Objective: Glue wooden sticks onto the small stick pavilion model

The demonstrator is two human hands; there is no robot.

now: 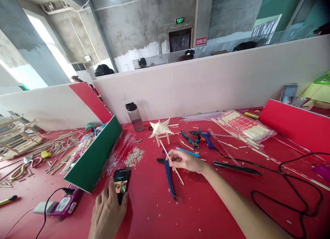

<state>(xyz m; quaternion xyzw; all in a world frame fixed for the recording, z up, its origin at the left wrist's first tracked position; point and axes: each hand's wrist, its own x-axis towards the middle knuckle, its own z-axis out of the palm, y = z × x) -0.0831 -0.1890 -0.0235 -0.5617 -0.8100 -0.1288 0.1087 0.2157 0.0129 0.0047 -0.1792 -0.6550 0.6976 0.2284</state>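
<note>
**Phone under the left hand, a thin stick in the right**

At the lower left of the frame a purple power strip (66, 203) lies on the smooth red table (154, 211), its black cable curling off toward the bottom edge. Just right of it, a long green board (94, 156) leans as a divider, with loose wooden sticks (58, 148) scattered beyond it. At bottom centre the left hand (108, 213) rests on the table, its fingers curled loosely round the lower end of a dark smartphone (121, 184) with a lit screen; the thumb lies on the glass. Right of that the tabletop is open and bare, dusted with wood chips. In mid-frame the right hand (184, 160) pinches a slim pale wooden stick (171, 161) between thumb and fingertips, the stick slanting from upper left to lower right and crossing blue-handled pliers (168, 177) lying under it. Just above stands a small roofed model (161, 129) built of pale sticks. Farther right lie a blue glue gun (203, 137), clear packs of chopsticks (244, 127) and a looping black cable (291, 184)
</note>
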